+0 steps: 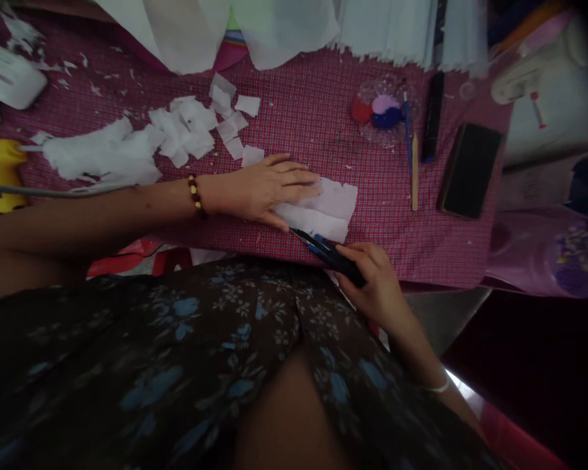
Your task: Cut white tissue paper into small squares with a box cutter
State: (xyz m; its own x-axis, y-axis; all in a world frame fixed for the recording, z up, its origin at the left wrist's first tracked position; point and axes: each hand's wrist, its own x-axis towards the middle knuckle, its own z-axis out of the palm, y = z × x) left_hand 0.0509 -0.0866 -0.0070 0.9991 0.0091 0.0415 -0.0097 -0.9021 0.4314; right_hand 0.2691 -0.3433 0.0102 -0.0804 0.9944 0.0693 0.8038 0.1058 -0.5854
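Note:
My left hand (269, 187) lies flat with its fingers stretched over the left part of a folded strip of white paper (336, 203) on the checked red tablecloth. In my right hand (375, 277) is a black and blue utility knife (336, 256), gripped by its handle. Its blade points up and left, with the tip close to my left thumb and the lower edge of the paper. Small cut squares of white paper (189, 124) are scattered above my left wrist, beside a larger heap of paper pieces (108, 153).
A yellow glue gun (2, 166) lies far left, its cable crossing below the paper heap. To the right are a paint palette (379, 130), a blue brush (408, 134), a wooden stick (414, 176), a black marker (432, 117) and a phone (470, 170). White sheets (284, 29) line the back.

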